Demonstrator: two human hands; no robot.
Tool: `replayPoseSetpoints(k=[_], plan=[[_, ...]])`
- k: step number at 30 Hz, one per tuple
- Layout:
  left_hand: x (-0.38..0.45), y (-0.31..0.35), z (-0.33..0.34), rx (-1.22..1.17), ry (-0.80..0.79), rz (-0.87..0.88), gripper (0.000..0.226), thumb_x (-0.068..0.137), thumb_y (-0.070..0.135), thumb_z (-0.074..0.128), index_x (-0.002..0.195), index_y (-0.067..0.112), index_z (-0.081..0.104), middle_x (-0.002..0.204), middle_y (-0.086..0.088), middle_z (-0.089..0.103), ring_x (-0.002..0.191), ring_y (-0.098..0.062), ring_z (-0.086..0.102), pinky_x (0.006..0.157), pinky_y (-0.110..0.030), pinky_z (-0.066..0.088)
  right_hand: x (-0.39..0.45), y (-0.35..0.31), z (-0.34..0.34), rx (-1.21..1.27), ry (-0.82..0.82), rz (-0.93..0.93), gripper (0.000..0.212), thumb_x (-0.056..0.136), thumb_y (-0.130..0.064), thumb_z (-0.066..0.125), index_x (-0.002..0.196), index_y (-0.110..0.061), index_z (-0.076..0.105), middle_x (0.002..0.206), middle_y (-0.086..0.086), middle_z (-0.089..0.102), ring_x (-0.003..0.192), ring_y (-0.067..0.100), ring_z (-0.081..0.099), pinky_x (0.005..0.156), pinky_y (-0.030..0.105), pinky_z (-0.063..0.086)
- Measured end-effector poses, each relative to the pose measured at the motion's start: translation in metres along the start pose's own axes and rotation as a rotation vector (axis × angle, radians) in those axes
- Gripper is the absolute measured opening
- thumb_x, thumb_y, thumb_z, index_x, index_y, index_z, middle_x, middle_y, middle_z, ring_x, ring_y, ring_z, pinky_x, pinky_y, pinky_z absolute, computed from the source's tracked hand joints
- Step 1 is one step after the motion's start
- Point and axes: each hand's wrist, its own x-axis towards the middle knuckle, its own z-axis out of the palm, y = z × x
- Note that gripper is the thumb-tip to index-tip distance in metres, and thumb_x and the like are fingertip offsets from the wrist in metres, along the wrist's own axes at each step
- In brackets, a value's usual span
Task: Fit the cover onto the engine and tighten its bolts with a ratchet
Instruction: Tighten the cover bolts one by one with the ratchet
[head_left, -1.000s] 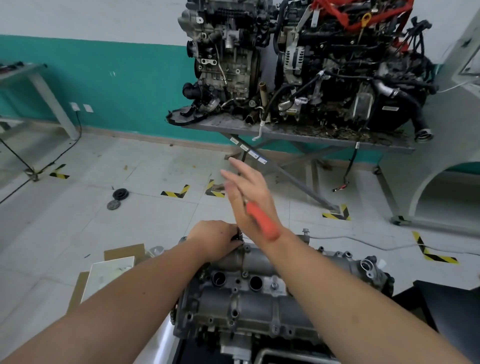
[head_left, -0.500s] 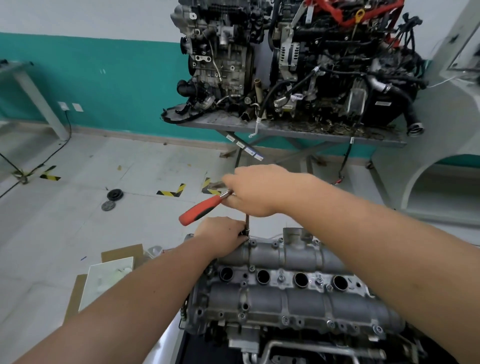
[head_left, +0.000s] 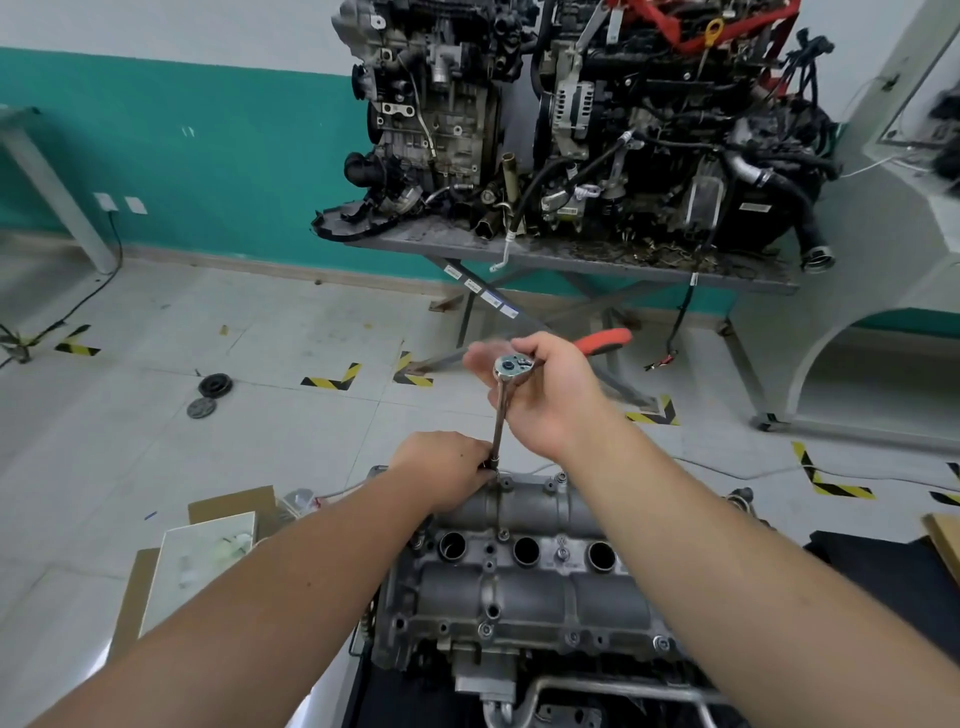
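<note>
From the head view, the right hand (head_left: 550, 395) grips the ratchet (head_left: 511, 366) — red handle pointing right — above the grey cover (head_left: 524, 587) seated on the engine, while the left hand (head_left: 441, 475) pinches the extension's (head_left: 500, 421) foot at a far-edge bolt.

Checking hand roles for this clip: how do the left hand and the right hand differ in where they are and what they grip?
The left hand sits low at the grey metal engine cover, pinching the bottom of the chrome extension bar; the right hand is raised above it, gripping the red-handled ratchet near its head. The left hand's fingers curl downward; the right hand's wrap around the handle. Both hold parts of one tool.
</note>
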Motion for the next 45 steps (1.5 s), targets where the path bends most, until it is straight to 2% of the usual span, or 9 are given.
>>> replayPoseSetpoints(k=[5,11,14,23,29,33,37,42,45], plan=[[0.0,0.0,-0.003,0.015,-0.04,-0.026,0.034,0.1,0.054,0.04,0.113,0.03,0.061,0.112,0.004,0.069,0.102,-0.023,0.063,0.074,-0.035,0.046,0.003,0.025,-0.022,-0.651,-0.028,-0.577,0.033,0.101,-0.049,0.042,0.123,-0.038,0.063,0.122,-0.007,0.069,0.111,0.003,0.063,0.1,0.033,0.049],[0.0,0.001,-0.003,-0.007,-0.066,-0.038,0.031,0.095,0.052,0.044,0.102,0.025,0.057,0.112,-0.004,0.068,0.087,-0.022,0.061,0.082,-0.04,0.052,0.008,0.024,-0.032,-1.618,-0.079,-1.519,0.021,0.088,0.002,0.063,0.106,0.0,0.073,0.118,0.013,0.069,0.11,0.035,0.063,0.086,0.047,0.054],[0.0,0.002,-0.003,-0.041,-0.002,-0.009,0.041,0.098,0.053,0.046,0.125,0.024,0.058,0.121,-0.002,0.065,0.108,-0.026,0.061,0.092,-0.043,0.049,0.003,0.009,-0.026,-1.919,-0.118,-1.516,0.026,0.074,0.006,0.065,0.097,-0.003,0.073,0.098,0.011,0.071,0.091,0.035,0.066,0.073,0.044,0.052],[-0.002,0.009,-0.011,-0.048,0.003,-0.002,0.032,0.102,0.043,0.046,0.12,0.022,0.062,0.118,-0.003,0.068,0.102,-0.024,0.062,0.054,-0.024,0.025,-0.011,-0.009,-0.009,-2.34,-0.226,-1.095,0.037,0.098,-0.03,0.039,0.127,-0.013,0.056,0.108,0.007,0.055,0.089,0.029,0.048,0.072,0.04,0.037],[-0.004,0.002,-0.003,-0.027,-0.002,-0.042,0.031,0.1,0.053,0.041,0.117,0.035,0.06,0.116,0.005,0.068,0.108,-0.022,0.062,0.073,-0.034,0.041,-0.009,-0.024,0.023,-2.229,-0.139,-0.588,0.026,0.097,-0.032,0.042,0.087,-0.014,0.057,0.081,0.001,0.062,0.08,0.028,0.062,0.06,0.038,0.045],[-0.003,0.001,0.0,-0.033,0.024,-0.027,0.032,0.096,0.058,0.045,0.115,0.038,0.062,0.115,0.007,0.068,0.107,-0.022,0.063,0.072,-0.033,0.04,-0.008,-0.014,0.025,-0.838,-0.001,0.03,0.009,0.09,-0.003,0.05,0.098,0.002,0.052,0.08,0.018,0.074,0.073,0.025,0.074,0.077,0.039,0.051],[-0.002,0.0,-0.001,-0.048,0.019,-0.013,0.033,0.096,0.057,0.045,0.115,0.036,0.061,0.115,0.006,0.069,0.107,-0.02,0.063,0.07,-0.033,0.04,-0.006,0.004,0.01,0.146,0.111,-0.082,0.01,0.094,-0.001,0.045,0.091,-0.001,0.054,0.081,0.018,0.071,0.064,0.018,0.071,0.055,0.021,0.052],[-0.002,0.002,-0.003,-0.027,-0.034,-0.043,0.034,0.096,0.057,0.046,0.116,0.034,0.061,0.112,0.004,0.069,0.105,-0.022,0.063,0.072,-0.034,0.044,-0.004,0.028,-0.018,-0.551,0.019,-0.581,0.022,0.103,-0.04,0.045,0.112,-0.037,0.065,0.114,-0.014,0.071,0.11,0.002,0.063,0.091,0.022,0.051],[-0.003,0.003,-0.005,-0.026,-0.039,-0.051,0.028,0.097,0.051,0.045,0.102,0.029,0.061,0.102,0.002,0.068,0.084,-0.019,0.062,0.071,-0.034,0.043,0.001,0.03,-0.031,-1.156,-0.048,-1.165,0.029,0.098,-0.021,0.057,0.126,-0.02,0.067,0.131,-0.003,0.064,0.124,0.013,0.057,0.104,0.031,0.046]])
